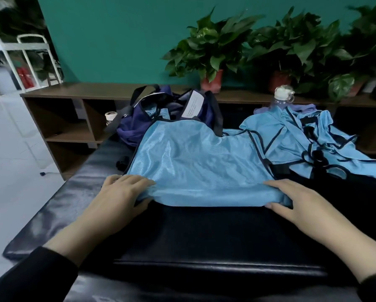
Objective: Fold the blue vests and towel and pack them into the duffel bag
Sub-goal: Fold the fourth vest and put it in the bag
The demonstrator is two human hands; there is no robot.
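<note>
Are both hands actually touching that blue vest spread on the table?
Touching. The head view shows the left hand and right hand each gripping a near corner of the vest, fingers on top, thumbs tucked under its edge.

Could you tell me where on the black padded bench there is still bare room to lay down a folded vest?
The bare patch is the near half of the black bench, bordered by the spread vest's front edge and both forearms. A narrow strip runs along the bench's left edge beside the left hand. The far right is crowded with the vest pile; the duffel bag fills the far left.
</note>
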